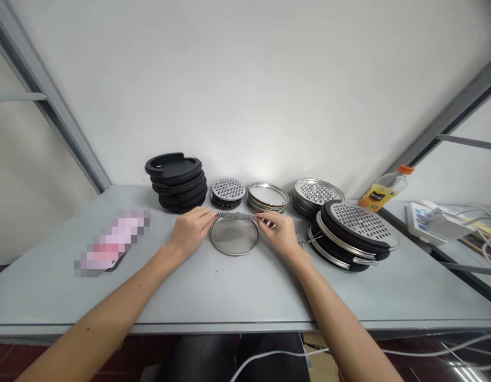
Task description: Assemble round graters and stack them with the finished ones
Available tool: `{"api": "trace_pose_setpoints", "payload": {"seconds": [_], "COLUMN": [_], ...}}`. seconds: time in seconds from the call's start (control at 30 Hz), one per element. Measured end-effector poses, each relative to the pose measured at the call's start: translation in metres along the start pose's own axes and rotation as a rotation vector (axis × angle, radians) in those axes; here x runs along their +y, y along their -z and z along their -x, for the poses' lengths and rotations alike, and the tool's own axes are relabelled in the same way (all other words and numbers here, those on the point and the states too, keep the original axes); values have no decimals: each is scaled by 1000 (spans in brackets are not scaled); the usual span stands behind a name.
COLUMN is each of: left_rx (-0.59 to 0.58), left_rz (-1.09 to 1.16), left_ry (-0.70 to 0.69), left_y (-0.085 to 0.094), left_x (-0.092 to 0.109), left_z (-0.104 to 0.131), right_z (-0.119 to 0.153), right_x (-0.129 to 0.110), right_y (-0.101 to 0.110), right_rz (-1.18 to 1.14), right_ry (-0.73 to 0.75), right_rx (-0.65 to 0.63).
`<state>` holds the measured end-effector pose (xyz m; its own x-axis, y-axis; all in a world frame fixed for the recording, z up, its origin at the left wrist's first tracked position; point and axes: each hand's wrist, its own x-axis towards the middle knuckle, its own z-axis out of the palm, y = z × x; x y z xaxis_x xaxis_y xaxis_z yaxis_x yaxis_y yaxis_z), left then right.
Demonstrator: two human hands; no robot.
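Pinching opposite edges of 1 thin metal disc [236,215], seen nearly edge-on, the left grip [190,232] and right grip [283,232] hold it at the far rim of a shallow metal dish [234,239]; contact with that rim cannot be told. On the bench [229,292], relative to the dish: black ring stack [177,185], beyond and left; perforated discs [228,189], directly beyond; mixed black-and-metal pile [354,239], right.
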<state>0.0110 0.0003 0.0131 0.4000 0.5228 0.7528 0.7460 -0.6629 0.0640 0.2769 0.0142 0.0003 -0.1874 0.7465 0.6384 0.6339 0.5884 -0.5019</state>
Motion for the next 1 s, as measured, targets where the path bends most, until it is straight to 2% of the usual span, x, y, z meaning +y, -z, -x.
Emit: {"api": "trace_pose_setpoints", "payload": {"seconds": [0.13,0.3,0.67,1.0], "left_rx": [-118,-234,-298,-385], "left_rz": [28,27,37,140], "left_ry": [-11,27,61,171], "left_y": [-4,-5,-6,-15], "left_x": [-2,-2,-1,-2], "left_z": [2,3,2,6], "right_z": [0,0,0,1], "right_x": [0,0,6,11], "right_y": [4,8,9,5], "right_rz": [62,108,147,183], "right_ry": [12,56,49,-25], "right_rx": [-13,-112,-169,-262]}}
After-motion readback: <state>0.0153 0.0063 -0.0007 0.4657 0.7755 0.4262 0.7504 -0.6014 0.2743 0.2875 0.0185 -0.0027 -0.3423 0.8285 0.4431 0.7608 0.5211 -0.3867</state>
